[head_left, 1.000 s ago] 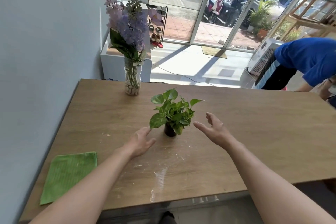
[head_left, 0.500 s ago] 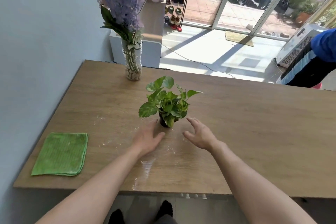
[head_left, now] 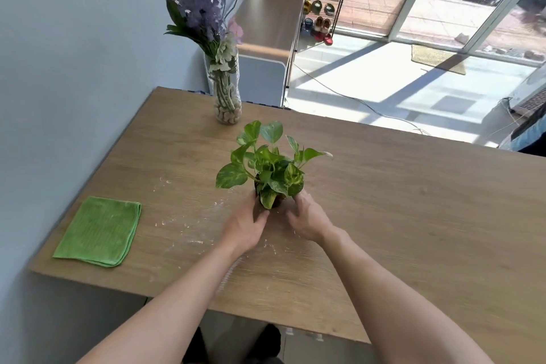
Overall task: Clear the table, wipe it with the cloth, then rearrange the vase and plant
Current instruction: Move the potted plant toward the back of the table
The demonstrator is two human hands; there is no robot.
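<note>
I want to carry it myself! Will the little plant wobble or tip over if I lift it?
Probably a bit: the plant has wide leaves above a small dark pot, so it looks top-heavy. It seems light. Both hands, left and right, cup the pot.

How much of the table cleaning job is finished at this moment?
Nothing looks finished. Both hands, left and right, are closing on the potted plant, which stands on the table. The vase remains there, crumbs are unwiped, and the green cloth lies folded.
</note>
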